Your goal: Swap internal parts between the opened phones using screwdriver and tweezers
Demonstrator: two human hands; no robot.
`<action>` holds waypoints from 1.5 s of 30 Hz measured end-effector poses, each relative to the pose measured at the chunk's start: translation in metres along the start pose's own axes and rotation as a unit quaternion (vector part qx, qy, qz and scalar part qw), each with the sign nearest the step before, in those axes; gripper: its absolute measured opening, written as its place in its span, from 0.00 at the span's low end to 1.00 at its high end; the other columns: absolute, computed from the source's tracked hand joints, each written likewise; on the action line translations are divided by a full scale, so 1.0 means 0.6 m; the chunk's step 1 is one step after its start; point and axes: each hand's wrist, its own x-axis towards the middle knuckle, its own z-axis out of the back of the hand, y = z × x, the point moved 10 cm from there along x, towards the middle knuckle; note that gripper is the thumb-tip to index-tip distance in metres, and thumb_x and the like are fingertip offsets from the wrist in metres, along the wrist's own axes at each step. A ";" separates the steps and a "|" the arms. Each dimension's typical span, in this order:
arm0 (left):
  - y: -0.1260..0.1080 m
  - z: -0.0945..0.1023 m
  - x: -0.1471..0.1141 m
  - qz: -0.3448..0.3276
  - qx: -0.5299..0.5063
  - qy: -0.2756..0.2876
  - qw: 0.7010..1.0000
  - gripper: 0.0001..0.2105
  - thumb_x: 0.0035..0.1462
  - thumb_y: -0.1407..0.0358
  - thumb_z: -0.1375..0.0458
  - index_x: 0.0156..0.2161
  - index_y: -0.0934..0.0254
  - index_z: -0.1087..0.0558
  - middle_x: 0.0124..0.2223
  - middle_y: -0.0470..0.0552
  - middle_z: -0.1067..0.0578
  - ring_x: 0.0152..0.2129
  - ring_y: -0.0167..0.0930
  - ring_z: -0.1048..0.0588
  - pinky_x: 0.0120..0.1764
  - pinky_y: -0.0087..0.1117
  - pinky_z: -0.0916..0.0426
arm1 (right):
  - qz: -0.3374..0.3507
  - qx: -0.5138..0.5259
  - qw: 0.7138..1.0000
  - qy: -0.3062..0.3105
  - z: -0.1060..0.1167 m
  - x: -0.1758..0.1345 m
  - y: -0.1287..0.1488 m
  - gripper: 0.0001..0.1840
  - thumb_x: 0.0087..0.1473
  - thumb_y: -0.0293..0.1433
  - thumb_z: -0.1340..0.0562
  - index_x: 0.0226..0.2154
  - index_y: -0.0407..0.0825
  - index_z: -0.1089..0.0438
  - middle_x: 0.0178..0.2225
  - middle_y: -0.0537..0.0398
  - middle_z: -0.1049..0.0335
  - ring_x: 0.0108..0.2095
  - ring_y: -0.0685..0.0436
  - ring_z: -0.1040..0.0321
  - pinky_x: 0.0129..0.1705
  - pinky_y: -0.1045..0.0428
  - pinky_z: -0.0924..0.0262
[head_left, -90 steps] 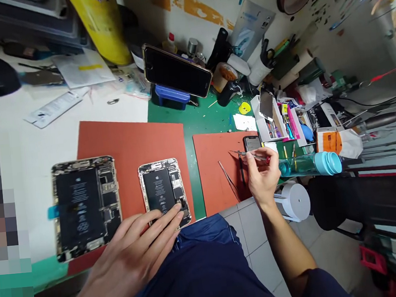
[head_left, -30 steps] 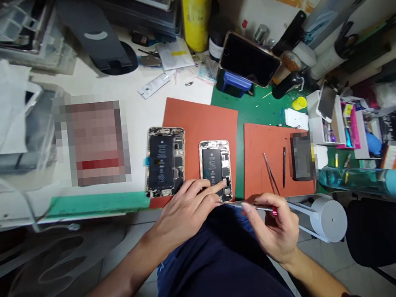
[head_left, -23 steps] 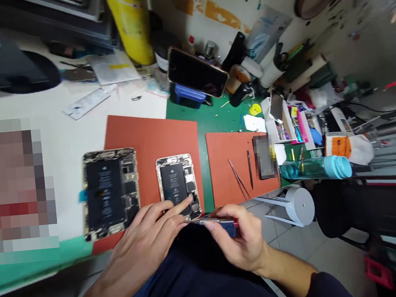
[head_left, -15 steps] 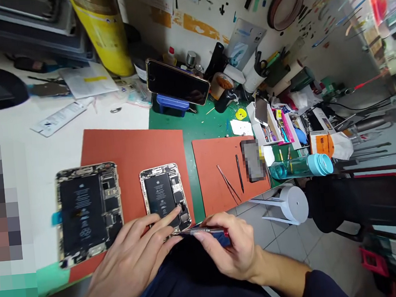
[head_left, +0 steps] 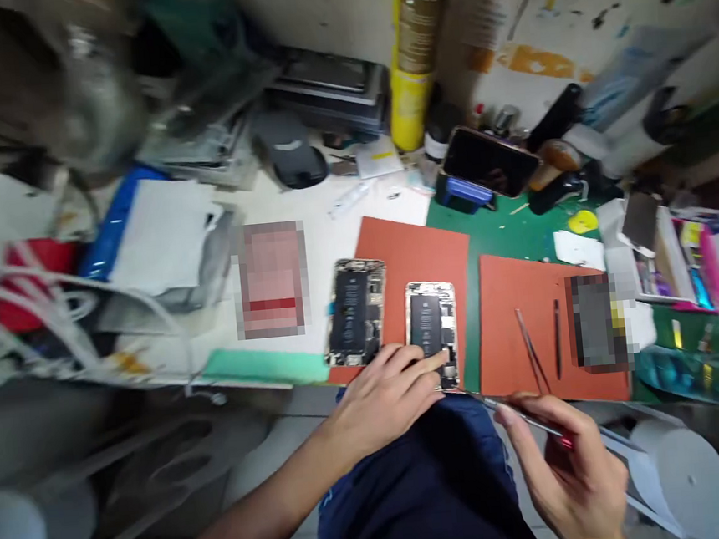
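Observation:
An opened smartphone (head_left: pixel 425 324), its black battery and circuit parts showing, lies on an orange mat (head_left: pixel 420 243). Across its lower part rests my left hand (head_left: pixel 395 392), fingers stretched out and the index fingertip on the inner parts near the right edge. My right hand (head_left: pixel 568 461) is closed around a slim screwdriver (head_left: pixel 527 418) with a red end. The screwdriver points left, its thin tip near the phone's bottom edge; contact cannot be made out. A larger opened phone (head_left: pixel 355 312) lies just left, partly on the mat.
Tweezers (head_left: pixel 532 351) and a black pen-like tool (head_left: pixel 558 338) lie on a second orange mat (head_left: pixel 501 299). Behind, a dark phone (head_left: pixel 489 160) leans on a blue stand (head_left: pixel 466 193). A yellow can (head_left: pixel 411 105) stands at the back. A white stool (head_left: pixel 686 476) is at lower right.
The view has swung left, so the bench appears further right. My right hand has drawn the screwdriver slightly away from the phone. My left hand stays on the phone.

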 end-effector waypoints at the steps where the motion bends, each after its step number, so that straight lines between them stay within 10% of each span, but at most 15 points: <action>1: 0.001 0.002 0.000 0.001 0.003 -0.005 1.000 0.06 0.74 0.64 0.40 0.44 0.63 0.23 0.62 0.51 0.19 0.48 0.37 0.24 0.51 0.42 0.29 | 0.007 -0.013 1.000 -0.007 0.002 -0.001 0.000 0.16 0.60 0.25 0.25 0.49 0.46 0.23 0.38 0.53 0.16 0.32 0.48 0.17 0.41 0.56 0.22; 45: 0.009 0.001 -0.004 0.009 -0.026 -0.020 0.999 0.10 0.72 0.68 0.39 0.56 0.64 0.24 0.63 0.54 0.20 0.48 0.39 0.23 0.52 0.45 0.28 | 0.105 -0.078 0.990 0.050 -0.049 0.022 0.064 0.22 0.62 0.21 0.29 0.57 0.48 0.27 0.36 0.52 0.15 0.30 0.43 0.16 0.33 0.51 0.18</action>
